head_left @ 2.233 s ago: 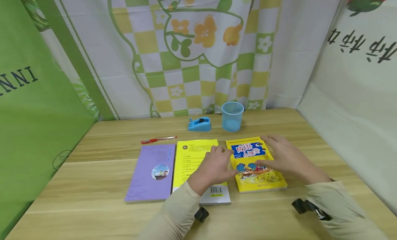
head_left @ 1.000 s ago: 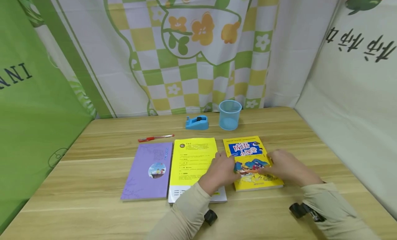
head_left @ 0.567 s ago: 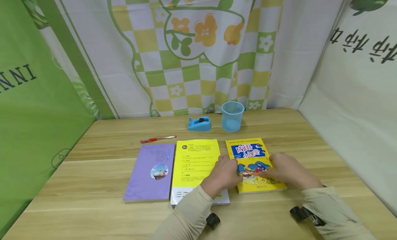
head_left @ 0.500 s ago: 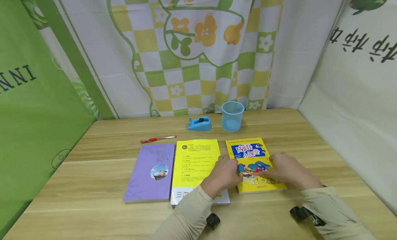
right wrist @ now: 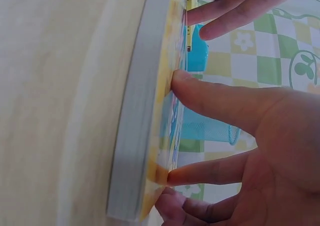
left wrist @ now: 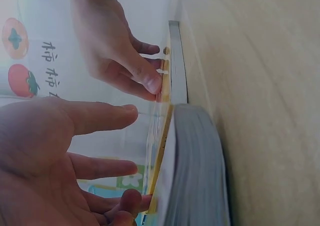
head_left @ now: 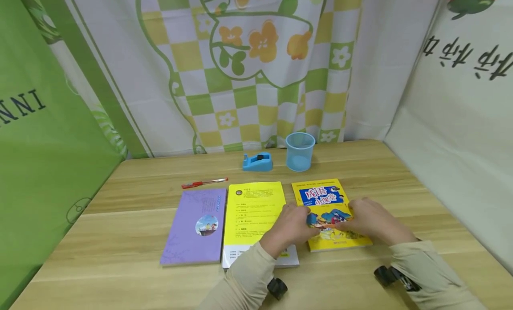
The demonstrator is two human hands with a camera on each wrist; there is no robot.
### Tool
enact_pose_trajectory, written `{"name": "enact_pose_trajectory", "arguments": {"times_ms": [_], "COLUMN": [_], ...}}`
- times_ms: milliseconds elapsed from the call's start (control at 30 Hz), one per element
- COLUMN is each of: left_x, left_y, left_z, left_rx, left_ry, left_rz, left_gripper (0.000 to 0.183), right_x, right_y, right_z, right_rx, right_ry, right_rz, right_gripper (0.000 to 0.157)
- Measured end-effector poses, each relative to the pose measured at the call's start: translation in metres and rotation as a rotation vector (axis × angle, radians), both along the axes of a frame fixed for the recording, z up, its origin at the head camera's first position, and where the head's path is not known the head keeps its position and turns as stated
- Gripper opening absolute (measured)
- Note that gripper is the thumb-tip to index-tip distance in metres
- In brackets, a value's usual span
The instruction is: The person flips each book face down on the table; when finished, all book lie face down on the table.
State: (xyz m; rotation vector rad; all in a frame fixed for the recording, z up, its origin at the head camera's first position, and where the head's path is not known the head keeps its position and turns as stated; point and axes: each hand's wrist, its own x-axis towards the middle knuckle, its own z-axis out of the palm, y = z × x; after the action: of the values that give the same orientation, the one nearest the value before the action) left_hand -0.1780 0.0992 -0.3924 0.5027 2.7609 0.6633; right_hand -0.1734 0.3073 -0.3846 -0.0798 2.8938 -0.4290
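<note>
A yellow book with a blue title panel and a boat picture (head_left: 331,216) lies flat at the right of the row. My left hand (head_left: 291,226) is at its left side, partly over the neighbouring yellow and white book (head_left: 252,216). In the left wrist view that hand's thumb is straight and clear of the cover, while a lower finger reaches the book's edge. My right hand (head_left: 374,218) is on the opposite side; in the right wrist view its thumb (right wrist: 200,91) rests on the glossy cover and its fingers touch near the edge.
Left in the row lies a purple book (head_left: 194,230), with a red pen (head_left: 204,182) behind it. Farther back stand a blue tape dispenser (head_left: 258,162) and a blue mesh cup (head_left: 299,153). A patterned curtain (head_left: 256,100) hangs behind the wooden table (head_left: 100,256).
Both hands have moved closer to the viewer along the illustrated book's sides, the left one also rightward. Over the last half second they hold nearly still. The books stay in place.
</note>
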Motion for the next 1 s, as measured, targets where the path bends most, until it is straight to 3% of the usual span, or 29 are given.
{"name": "enact_pose_trajectory", "arguments": {"times_ms": [233,467,700,1000], "left_x": [0.0009,0.002,0.0027,-0.0027], "left_y": [0.0022,0.0031,0.0038,-0.0006], "left_z": [0.0012,0.001,0.0018,0.0038], "left_rx": [0.032,0.062,0.213,0.379], "left_ry": [-0.005,-0.017,-0.091,-0.117], "left_rz": [0.023,0.051,0.148,0.21], "left_gripper": [0.045,0.053,0.068,0.064], "right_x": [0.0001,-0.0012,-0.0028,-0.0056], "right_y": [-0.0015,-0.0014,-0.0019,0.0002], "right_z": [0.0018,0.0019,0.0012,0.0007], "right_rx": [0.007,-0.012,-0.04,-0.073], "right_ry": [0.012,-0.016,-0.015,-0.026], "right_rz": [0.011,-0.022,-0.042,-0.059], "right_gripper": [0.061,0.064,0.075,0.072]}}
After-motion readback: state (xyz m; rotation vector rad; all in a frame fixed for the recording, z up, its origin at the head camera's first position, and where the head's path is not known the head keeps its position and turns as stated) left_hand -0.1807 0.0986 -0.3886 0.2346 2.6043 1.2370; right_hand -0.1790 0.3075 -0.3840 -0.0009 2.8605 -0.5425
